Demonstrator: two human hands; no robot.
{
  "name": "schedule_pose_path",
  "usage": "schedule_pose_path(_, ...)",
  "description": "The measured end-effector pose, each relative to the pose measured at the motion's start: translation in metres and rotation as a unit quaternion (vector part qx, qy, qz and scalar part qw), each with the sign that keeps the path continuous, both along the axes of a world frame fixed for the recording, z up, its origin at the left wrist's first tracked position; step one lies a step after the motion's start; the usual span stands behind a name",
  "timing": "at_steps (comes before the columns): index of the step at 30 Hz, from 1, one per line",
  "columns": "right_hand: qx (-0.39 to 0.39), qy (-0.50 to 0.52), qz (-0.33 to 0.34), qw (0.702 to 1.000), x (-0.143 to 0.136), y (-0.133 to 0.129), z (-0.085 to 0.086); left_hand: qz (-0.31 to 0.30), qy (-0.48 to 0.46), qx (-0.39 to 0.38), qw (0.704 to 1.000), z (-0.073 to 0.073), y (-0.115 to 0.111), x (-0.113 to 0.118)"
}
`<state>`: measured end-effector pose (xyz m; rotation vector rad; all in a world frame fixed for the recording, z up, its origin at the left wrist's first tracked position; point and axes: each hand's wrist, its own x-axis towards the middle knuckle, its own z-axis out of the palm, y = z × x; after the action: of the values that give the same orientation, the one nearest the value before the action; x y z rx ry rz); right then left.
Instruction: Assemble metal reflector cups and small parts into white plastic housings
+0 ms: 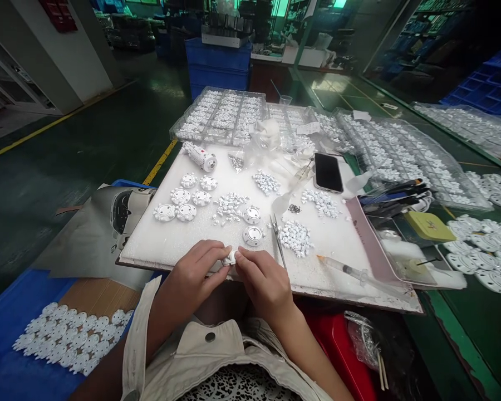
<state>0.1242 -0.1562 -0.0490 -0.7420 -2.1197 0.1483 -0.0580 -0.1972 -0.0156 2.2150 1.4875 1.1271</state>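
A small white plastic part is pinched between both hands at the near edge of the white work board. My left hand grips it from the left with thumb and forefinger. From the right, the fingertips of my right hand close on the same part; its exact shape is mostly covered. Just beyond the hands lie two round white discs with dark markings. To the right of them rests a pair of metal tweezers, beside a heap of tiny white pieces.
More round discs and a spotted cylinder lie at left. A phone, a syringe and a yellow box are at right. Clear trays of white parts line the back. A blue bin stands lower left.
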Motion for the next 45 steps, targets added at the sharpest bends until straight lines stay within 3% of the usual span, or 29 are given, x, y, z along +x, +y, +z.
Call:
schedule_pose_path(8,-0.035,0.026,-0.021,0.999,-0.005,-0.001,0.0,0.039,0.003,0.019,0.999,-0.01,0.01,0.01)
schedule_pose_path(12,-0.045,0.034,-0.024,0.998,-0.008,0.0,0.003,0.028,-0.004,0.015,1.0,-0.012,0.014,0.012)
schedule_pose_path(16,-0.129,-0.009,-0.01,0.992,-0.003,-0.006,0.025,0.038,-0.047,-0.034,0.998,-0.009,0.021,0.008)
schedule_pose_path(19,-0.201,-0.017,0.003,0.979,0.01,-0.006,0.054,0.088,-0.158,-0.134,0.974,-0.005,0.029,0.003)
schedule_pose_path(21,-0.203,0.018,-0.054,0.977,0.023,0.002,0.07,0.106,-0.241,-0.22,0.939,-0.002,0.034,-0.001)
schedule_pose_path(23,-0.198,0.051,-0.158,0.966,0.035,0.02,0.077,0.103,-0.299,-0.28,0.906,0.001,0.037,-0.003)
schedule_pose_path(25,-0.19,0.053,-0.255,0.947,0.045,0.045,0.073,0.097,-0.329,-0.305,0.889,0.003,0.039,-0.004)
schedule_pose_path(28,-0.23,0.017,-0.307,0.923,0.051,0.081,0.057,0.093,-0.348,-0.318,0.877,0.005,0.039,-0.005)
schedule_pose_path(34,-0.269,0.017,-0.237,0.933,0.041,0.112,0.03,0.096,-0.388,-0.31,0.863,0.001,0.039,-0.008)
schedule_pose_path(40,-0.272,0.101,-0.201,0.936,0.035,0.111,0.029,0.108,-0.418,-0.298,0.851,-0.004,0.043,-0.007)
schedule_pose_path(42,-0.3,0.207,-0.129,0.922,0.034,0.103,0.034,0.105,-0.447,-0.292,0.839,-0.004,0.046,-0.007)
schedule_pose_path(45,-0.379,0.334,0.026,0.863,0.028,0.086,0.044,0.096,-0.495,-0.289,0.813,-0.004,0.05,-0.009)
